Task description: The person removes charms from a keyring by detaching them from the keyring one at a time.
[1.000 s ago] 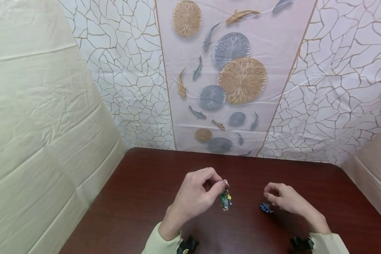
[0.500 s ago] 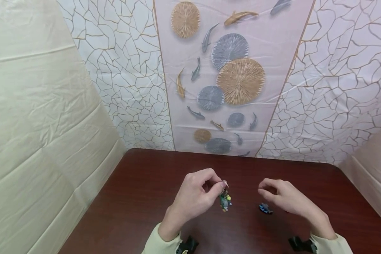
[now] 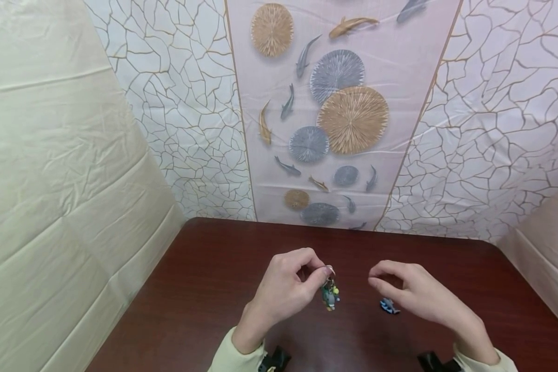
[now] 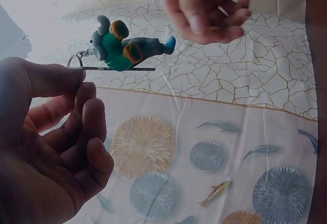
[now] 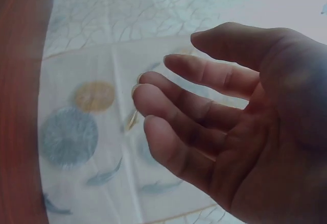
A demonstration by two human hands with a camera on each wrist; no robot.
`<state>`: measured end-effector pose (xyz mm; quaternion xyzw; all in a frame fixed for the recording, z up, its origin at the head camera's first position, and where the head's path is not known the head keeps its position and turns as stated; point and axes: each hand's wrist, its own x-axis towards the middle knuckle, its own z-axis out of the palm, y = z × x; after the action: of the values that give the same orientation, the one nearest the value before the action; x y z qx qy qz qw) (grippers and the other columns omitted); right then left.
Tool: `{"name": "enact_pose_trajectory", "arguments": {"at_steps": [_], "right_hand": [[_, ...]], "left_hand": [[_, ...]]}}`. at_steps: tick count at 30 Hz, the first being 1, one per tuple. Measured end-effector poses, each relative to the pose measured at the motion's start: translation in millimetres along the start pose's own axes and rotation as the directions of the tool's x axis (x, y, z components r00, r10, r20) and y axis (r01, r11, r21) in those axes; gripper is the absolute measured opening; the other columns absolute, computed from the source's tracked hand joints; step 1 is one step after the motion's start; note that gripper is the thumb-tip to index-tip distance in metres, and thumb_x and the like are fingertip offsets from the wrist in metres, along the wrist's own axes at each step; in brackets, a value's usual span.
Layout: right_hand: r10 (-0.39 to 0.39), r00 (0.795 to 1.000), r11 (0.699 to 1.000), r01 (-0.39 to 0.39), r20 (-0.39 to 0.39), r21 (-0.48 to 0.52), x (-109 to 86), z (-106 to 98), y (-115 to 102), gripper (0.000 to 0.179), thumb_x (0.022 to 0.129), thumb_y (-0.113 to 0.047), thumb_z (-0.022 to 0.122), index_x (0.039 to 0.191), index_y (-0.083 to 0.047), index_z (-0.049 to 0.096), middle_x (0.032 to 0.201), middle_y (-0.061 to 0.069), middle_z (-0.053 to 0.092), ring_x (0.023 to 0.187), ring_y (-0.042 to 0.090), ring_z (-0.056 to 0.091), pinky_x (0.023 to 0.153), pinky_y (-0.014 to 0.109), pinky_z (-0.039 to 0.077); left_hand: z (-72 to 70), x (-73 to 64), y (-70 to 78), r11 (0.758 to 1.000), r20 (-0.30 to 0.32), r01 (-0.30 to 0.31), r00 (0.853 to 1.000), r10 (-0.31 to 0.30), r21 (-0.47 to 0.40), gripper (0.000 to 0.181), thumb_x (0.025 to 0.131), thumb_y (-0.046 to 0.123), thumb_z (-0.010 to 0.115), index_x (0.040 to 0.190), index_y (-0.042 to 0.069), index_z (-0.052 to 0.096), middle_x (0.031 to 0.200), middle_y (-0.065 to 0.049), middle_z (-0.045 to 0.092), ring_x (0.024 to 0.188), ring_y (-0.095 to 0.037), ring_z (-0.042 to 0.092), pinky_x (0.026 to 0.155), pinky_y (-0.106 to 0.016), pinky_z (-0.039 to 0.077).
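Between thumb and forefinger my left hand [image 3: 285,284] pinches the ring of a keychain [image 3: 330,295], which hangs above the table. In the left wrist view the keychain's figure [image 4: 120,48] shows a green body, grey limbs, orange-brown parts and a blue tip, with a short chain at the ring. My right hand [image 3: 420,292] hovers to the right, fingers loosely bent, with nothing between thumb and forefinger. In the right wrist view its fingers [image 5: 173,132] are relaxed and apart from the thumb. Just under that hand a small blue and grey object [image 3: 389,306] lies on the table; its kind is unclear.
The dark reddish-brown table [image 3: 223,248] has rounded far corners. Behind it hangs a patterned cloth [image 3: 307,175] with fish and round motifs. A cream cloth [image 3: 74,206] stands along the left side.
My right hand has moved left and slightly up, away from the small blue object, toward the keychain. My left hand and the keychain have stayed nearly still.
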<state>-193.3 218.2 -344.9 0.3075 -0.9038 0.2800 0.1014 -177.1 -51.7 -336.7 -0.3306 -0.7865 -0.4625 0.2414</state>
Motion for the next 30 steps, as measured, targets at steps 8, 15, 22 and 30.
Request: {"name": "enact_pose_trajectory", "arguments": {"at_steps": [8,15,22,30], "right_hand": [[-0.136,0.982,0.988,0.145,-0.131,0.062,3.1,-0.4,-23.3,0.026,0.088,-0.010,0.070,0.094,-0.035,0.065,0.086,-0.021,0.063,0.074,-0.005,0.057,0.062,0.013,0.046],[-0.156,0.969,0.971,0.186,-0.192,0.151,6.9,1.1,-35.9,0.030,0.086,-0.004,0.072,0.094,-0.032,0.066,0.085,-0.018,0.064,0.073,-0.003,0.060,0.059,0.013,0.048],[-0.153,0.967,0.959,0.195,-0.204,0.206,10.6,5.3,-44.5,0.029,0.086,-0.003,0.072,0.093,-0.031,0.066,0.086,-0.017,0.064,0.073,-0.002,0.060,0.057,0.016,0.048],[-0.208,0.950,0.922,0.269,-0.232,0.277,13.5,12.6,-55.7,0.029,0.085,0.001,0.071,0.094,-0.026,0.067,0.083,-0.014,0.063,0.072,0.001,0.059,0.059,0.015,0.049]], "left_hand": [[0.4,0.3,1.7,0.999,0.013,0.029,0.999,-0.029,-0.018,0.016,0.088,0.012,0.069,0.075,0.021,0.064,0.075,0.012,0.067,0.057,0.004,0.045,0.051,-0.009,0.038],[1.0,0.3,1.8,1.000,0.015,0.014,1.000,-0.014,-0.003,0.015,0.088,0.012,0.068,0.076,0.021,0.065,0.074,0.012,0.068,0.054,0.006,0.044,0.049,-0.008,0.037],[1.3,0.3,2.6,0.999,0.023,0.053,0.998,-0.053,0.001,0.015,0.088,0.012,0.068,0.076,0.020,0.066,0.075,0.011,0.070,0.052,-0.001,0.044,0.047,-0.009,0.034],[1.9,1.0,2.1,0.998,0.021,0.056,0.998,-0.056,0.005,0.013,0.088,0.013,0.069,0.077,0.019,0.066,0.075,0.009,0.071,0.050,0.001,0.042,0.045,-0.010,0.033]]}}
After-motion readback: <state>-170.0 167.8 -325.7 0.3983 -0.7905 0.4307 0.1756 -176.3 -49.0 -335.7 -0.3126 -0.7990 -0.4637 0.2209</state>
